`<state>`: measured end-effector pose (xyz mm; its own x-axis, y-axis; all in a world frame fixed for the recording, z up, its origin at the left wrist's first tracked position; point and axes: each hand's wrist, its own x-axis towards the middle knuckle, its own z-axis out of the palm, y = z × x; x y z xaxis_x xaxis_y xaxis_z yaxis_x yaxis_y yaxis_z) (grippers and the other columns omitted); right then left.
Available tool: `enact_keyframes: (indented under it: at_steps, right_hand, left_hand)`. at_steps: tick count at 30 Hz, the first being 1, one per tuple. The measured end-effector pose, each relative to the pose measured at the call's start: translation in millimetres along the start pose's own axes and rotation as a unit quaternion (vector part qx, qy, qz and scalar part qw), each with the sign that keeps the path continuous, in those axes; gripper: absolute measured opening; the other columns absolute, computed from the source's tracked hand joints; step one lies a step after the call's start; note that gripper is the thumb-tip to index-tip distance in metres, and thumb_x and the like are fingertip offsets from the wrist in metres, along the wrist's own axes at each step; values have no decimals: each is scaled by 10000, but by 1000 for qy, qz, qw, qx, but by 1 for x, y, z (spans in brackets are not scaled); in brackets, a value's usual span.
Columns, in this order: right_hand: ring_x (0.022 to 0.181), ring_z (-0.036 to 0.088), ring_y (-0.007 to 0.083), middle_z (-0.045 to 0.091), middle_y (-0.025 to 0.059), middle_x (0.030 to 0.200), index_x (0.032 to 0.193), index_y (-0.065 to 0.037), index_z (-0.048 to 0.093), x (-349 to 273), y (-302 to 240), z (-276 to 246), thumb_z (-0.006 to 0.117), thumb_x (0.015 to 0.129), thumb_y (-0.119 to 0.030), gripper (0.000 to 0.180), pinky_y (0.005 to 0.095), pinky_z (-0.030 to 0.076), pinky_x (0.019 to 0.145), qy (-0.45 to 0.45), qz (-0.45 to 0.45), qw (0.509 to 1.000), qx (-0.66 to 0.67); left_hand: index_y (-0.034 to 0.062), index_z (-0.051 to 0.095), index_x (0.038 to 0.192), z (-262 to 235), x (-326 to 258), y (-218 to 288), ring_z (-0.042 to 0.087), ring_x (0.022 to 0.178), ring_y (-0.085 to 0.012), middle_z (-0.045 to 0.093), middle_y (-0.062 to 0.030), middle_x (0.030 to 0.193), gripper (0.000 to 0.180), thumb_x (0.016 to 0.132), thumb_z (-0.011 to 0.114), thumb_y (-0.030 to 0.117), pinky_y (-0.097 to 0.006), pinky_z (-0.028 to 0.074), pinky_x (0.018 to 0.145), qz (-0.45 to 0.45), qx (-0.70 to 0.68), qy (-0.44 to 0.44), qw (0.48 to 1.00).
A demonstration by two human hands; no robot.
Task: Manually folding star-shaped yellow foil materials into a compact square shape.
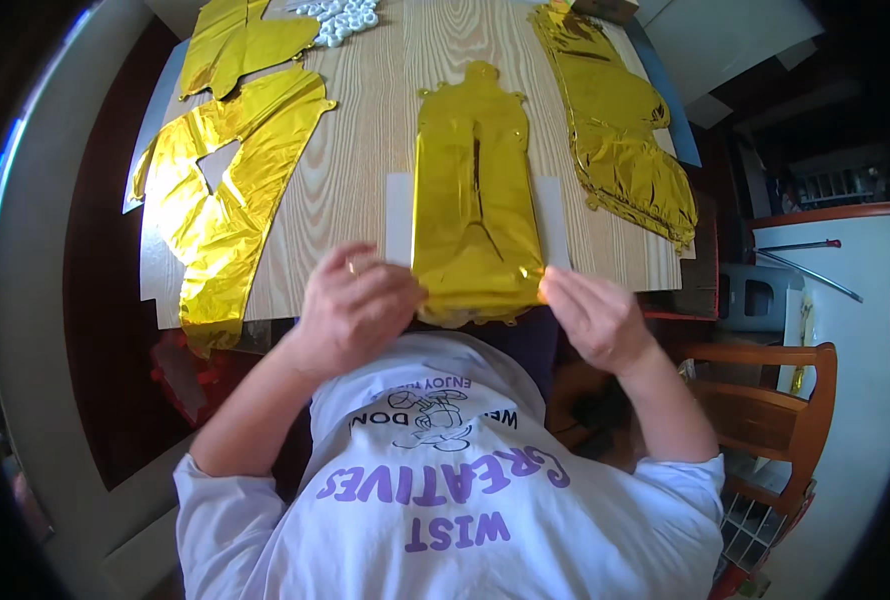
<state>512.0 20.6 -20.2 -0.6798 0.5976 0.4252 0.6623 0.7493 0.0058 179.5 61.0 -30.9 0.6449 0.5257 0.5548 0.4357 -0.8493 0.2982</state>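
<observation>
A flat gold foil balloon (450, 210) lies lengthwise on the wooden table in front of me, its near end at the table's edge. Both near corners are pinched, the left one by my left hand (360, 300) and the right one by my right hand (595, 312). A ring shows on a finger of my left hand. Creases run down the middle of the foil and across its near end. Beneath the balloon, a white sheet (399, 220) sticks out on both sides.
More flat gold foil balloons lie at the left (235, 180) and in a stack at the right (630, 150). Small white pieces (340, 18) are heaped at the far edge of the table (365, 130). A wooden chair (765, 390) stands to my right.
</observation>
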Motion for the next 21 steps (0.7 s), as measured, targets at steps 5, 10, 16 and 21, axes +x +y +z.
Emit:
enact_keyframes:
  at_steps: [5, 10, 16, 21]
  right_hand:
    - [847, 746, 294, 732, 183, 990, 1098, 39, 659, 80, 65, -47, 652, 885, -47, 229, 365, 610, 692, 86, -64, 987, -116]
    - [900, 748, 290, 728, 205, 1051, 1140, 44, 655, 92, 90, -52, 664, 912, -55, 249, 343, 606, 678, 124, -130, 962, -204]
    - [935, 735, 282, 729, 192, 1039, 1094, 26, 677, 31, 57, 24, 652, 914, -121, 234, 322, 595, 709, 27, -131, 981, -142]
    - [979, 728, 308, 725, 204, 1072, 1120, 7, 695, 16, 44, 30, 644, 908, -134, 259, 341, 604, 765, -14, -79, 992, -95]
  left_hand:
    - [124, 703, 927, -51, 101, -62, 691, 827, -161, 708, 6, 935, 155, 798, 781, 93, -452, 527, 937, 153, 113, 99, 977]
    - [97, 763, 986, -67, 116, -68, 719, 1051, -189, 730, -19, 1013, 218, 771, 782, 62, -421, 504, 993, 256, 228, 97, 935]
    - [63, 745, 1062, 2, 31, -63, 673, 1134, -236, 691, -66, 1124, 290, 781, 737, 135, -447, 515, 1002, 208, 157, -45, 964]
    - [12, 699, 1147, 5, 21, -52, 646, 1177, -288, 665, -126, 1216, 399, 779, 712, 166, -478, 506, 1024, 135, 65, -123, 981]
